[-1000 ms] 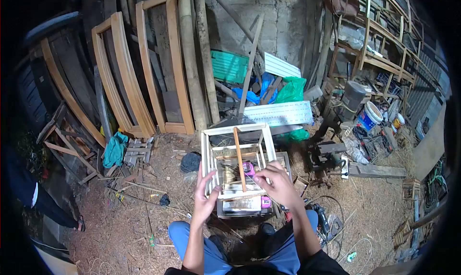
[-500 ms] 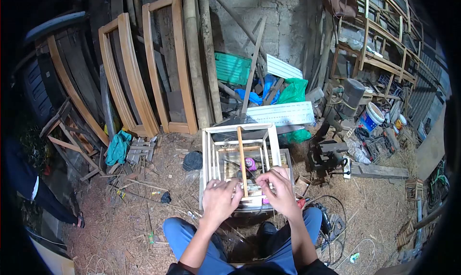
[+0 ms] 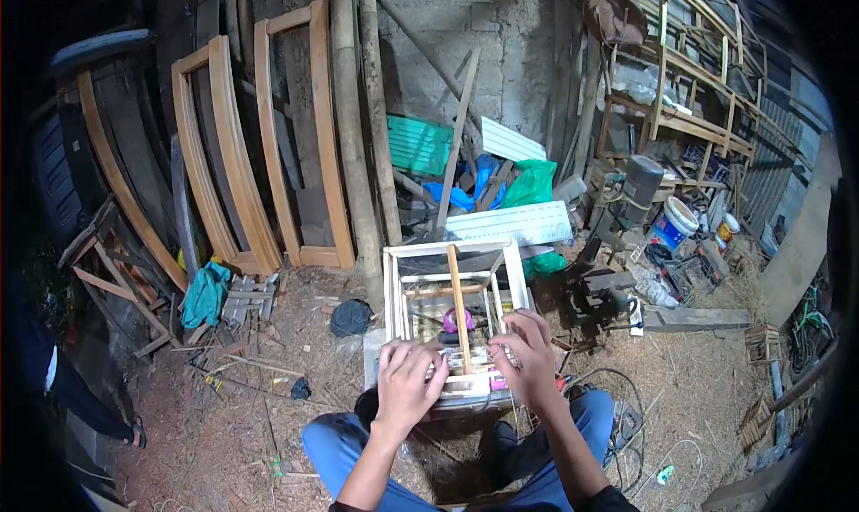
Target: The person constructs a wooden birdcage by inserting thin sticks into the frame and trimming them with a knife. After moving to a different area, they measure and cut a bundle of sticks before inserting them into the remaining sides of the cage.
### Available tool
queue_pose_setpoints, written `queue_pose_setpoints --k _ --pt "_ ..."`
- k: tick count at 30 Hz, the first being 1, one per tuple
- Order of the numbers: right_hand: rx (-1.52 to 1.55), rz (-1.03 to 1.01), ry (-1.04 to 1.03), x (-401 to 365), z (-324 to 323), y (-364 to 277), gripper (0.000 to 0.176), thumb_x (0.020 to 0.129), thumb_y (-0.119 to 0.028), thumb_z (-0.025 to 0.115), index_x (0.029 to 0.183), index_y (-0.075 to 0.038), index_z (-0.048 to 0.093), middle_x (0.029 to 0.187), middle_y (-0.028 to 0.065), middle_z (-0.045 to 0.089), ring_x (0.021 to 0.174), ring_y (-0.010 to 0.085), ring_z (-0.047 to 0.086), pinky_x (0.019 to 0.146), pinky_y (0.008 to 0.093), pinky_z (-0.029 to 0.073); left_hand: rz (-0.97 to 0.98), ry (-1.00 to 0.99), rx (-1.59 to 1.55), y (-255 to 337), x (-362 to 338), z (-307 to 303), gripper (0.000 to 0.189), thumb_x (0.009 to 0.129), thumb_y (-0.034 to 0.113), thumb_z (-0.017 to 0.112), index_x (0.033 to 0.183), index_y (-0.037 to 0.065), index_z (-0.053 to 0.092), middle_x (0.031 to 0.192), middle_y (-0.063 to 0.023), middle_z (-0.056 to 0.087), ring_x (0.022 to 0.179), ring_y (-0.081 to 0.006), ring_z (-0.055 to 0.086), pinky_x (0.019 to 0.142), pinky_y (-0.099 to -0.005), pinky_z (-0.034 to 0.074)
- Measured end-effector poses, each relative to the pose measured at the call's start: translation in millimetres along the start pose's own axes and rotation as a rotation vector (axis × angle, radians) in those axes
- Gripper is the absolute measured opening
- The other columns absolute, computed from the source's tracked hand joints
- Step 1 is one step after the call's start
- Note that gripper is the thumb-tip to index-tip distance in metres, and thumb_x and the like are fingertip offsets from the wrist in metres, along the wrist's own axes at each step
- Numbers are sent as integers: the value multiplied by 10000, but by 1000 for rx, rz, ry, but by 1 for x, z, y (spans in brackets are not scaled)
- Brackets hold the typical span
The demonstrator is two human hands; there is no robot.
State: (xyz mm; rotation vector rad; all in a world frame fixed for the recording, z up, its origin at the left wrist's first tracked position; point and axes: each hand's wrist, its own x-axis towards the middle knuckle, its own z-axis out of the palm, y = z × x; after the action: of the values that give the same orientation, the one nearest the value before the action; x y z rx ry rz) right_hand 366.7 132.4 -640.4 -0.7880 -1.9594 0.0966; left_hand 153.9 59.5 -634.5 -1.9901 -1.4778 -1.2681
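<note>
A pale wooden frame stands between my knees, with a brown wooden strip running lengthwise across its top. My left hand is over the frame's near left corner, its fingers curved and apart. Over the near right side is my right hand, fingers spread and bent, with nothing visible in it. Whether the fingertips touch the wood is unclear. Inside or below the frame lies a pink tape measure, and a second pink item is at the near edge.
Wooden frames lean on the back wall at left. A dark ball lies left of the frame. Dark machinery, a cable and buckets are at right. Another person's leg shows at far left.
Both hands have opened more, the fingers spreading from a pinched pose near the brown strip. The right hand sits slightly farther right. The view has shifted a little.
</note>
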Motion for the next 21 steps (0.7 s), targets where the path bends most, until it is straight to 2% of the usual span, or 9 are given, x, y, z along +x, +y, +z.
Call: queue_pose_setpoints --k 7,11,12,15,16,17,19,20,21 --pt "-19 2 -14 4 14 15 107 883 -102 753 971 -66 703 1205 111 651 1299 370 529 1071 495 447 104 89 -39 -18 -7 8 229 748 309 871 802 115 761 973 -6 791 908 -164 713 847 -345 468" --pt "10 13 -5 15 13 18 118 904 -120 750 979 -47 697 1232 131 641 1319 374 516 1093 489 433 109 132 18 -18 -13 20 263 721 371 878 787 141 771 1012 11 789 1007 -161 700 959 -417 427" --pt "-20 16 -19 15 15 21 152 939 -158 729 1050 -60 695 1370 174 557 1365 390 468 1122 493 401 100 146 50 -20 -19 25 277 707 392 898 798 160 778 1087 20 780 1086 -193 670 1012 -461 387" --pt "-10 115 28 14 15 21 203 981 -203 687 1148 -88 685 1513 219 410 1411 407 409 1145 509 363 50 291 139 -23 -30 42 289 702 391 917 851 184 781 1156 26 764 1165 -232 629 1033 -465 372" --pt "74 117 -36 10 17 36 275 1009 -227 644 1253 -101 648 1577 247 296 1445 419 361 1158 527 336 122 251 195 -38 -45 55 394 713 356 928 1049 215 777 1439 -107 615 1281 -335 540 1073 -513 345" --pt "75 115 -40 5 20 47 275 1009 -227 644 1253 -101 648 1577 247 296 1445 419 361 1158 527 336 118 251 197 -48 -59 72 394 713 356 928 1049 215 777 1439 -107 615 1281 -335 540 1073 -513 345" --pt "303 85 -18 -3 27 64 320 1014 -227 623 1299 -82 609 1578 236 315 1463 421 347 1170 528 322 93 333 159 -64 -85 101 633 765 148 897 1339 257 654 1640 -268 271 1464 -449 355 1176 -590 300" --pt "267 46 -63 -12 31 80 480 1004 -155 640 1449 -77 477 1591 226 307 1480 379 345 1175 501 345 42 248 140 -72 -99 109 918 775 -47 804 1533 337 456 1662 -334 -27 1502 -540 230 1191 -585 317" --pt "283 47 -66 -28 43 94 480 1004 -155 640 1449 -77 477 1591 226 307 1480 379 345 1175 501 345 40 241 153 -79 -103 121 918 775 -47 804 1533 337 456 1662 -334 -27 1502 -540 230 1191 -585 317"
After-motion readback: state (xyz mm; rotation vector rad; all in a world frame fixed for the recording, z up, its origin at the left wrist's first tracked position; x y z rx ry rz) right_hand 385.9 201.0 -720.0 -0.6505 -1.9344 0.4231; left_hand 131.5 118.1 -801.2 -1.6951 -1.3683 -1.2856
